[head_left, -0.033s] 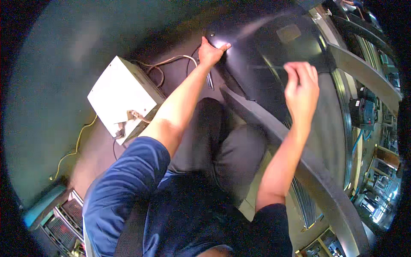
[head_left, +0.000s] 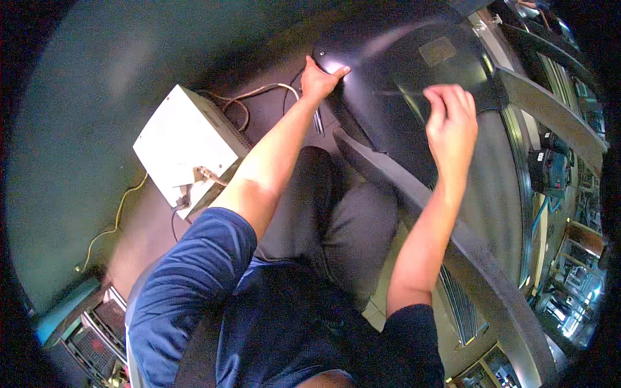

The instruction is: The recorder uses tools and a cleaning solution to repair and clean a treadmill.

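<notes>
My left hand [head_left: 317, 81] grips the near left edge of a large glossy black moulded panel [head_left: 401, 55], its thumb stretched to the right beside a bright patch of light. My right hand [head_left: 453, 123] is raised over the panel's right part, fingers curled toward the thumb; whether something small is between them cannot be made out. To the left of my left forearm sits a white metal box [head_left: 171, 142] with plugs and cables [head_left: 262, 89] running from it. A long grey curved strip [head_left: 481, 275] runs diagonally below the panel, past my bent legs [head_left: 349, 233].
A dark wall [head_left: 84, 129] curves along the left, with a thin yellow cable [head_left: 116, 220] along its foot. At the right are a grey rail [head_left: 556, 110], stacked long strips and a dark case [head_left: 548, 169]. A framed mesh item [head_left: 84, 339] stands at the lower left.
My right hand has moved slightly up and to the left above the black panel. My left hand stays on the panel's edge.
</notes>
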`<state>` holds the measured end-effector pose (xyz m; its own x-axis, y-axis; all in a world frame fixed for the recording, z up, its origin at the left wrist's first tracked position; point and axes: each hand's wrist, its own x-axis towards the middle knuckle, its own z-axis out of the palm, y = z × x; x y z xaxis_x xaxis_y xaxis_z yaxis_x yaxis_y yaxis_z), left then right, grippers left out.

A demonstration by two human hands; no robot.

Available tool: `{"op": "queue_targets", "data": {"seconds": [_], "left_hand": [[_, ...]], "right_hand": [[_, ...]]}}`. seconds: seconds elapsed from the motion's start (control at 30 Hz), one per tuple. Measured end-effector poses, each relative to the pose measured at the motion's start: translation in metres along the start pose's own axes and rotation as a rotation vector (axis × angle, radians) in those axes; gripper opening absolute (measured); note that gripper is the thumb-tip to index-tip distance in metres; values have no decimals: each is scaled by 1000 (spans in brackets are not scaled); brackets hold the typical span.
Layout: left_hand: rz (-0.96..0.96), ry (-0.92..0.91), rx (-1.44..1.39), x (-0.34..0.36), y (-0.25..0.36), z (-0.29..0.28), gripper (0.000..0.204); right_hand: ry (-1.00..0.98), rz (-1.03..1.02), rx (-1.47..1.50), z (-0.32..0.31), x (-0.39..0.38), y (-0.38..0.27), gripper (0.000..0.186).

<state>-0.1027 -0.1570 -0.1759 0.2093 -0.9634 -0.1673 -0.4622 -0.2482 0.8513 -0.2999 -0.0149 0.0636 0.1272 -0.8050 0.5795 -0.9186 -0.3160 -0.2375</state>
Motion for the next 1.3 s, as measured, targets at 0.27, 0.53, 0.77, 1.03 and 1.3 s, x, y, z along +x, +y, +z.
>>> {"op": "queue_targets", "data": {"seconds": [0.27, 0.53, 0.77, 1.03, 1.3], "left_hand": [[-34, -21, -70, 3, -3, -10, 144], [-35, -83, -70, -4, -1, -19, 128], [-4, -97, -34, 0, -4, -26, 123], [325, 180, -38, 10, -1, -26, 81], [412, 137, -169, 44, 34, -44, 18]], "right_hand": [[-84, -197, 87, 134, 94, 16, 10], [-375, -480, 114, 197, 136, 27, 7], [-481, -514, 146, 211, 137, 36, 10], [-558, -628, 149, 216, 155, 25, 6], [-691, -229, 80, 221, 151, -19, 25]]}}
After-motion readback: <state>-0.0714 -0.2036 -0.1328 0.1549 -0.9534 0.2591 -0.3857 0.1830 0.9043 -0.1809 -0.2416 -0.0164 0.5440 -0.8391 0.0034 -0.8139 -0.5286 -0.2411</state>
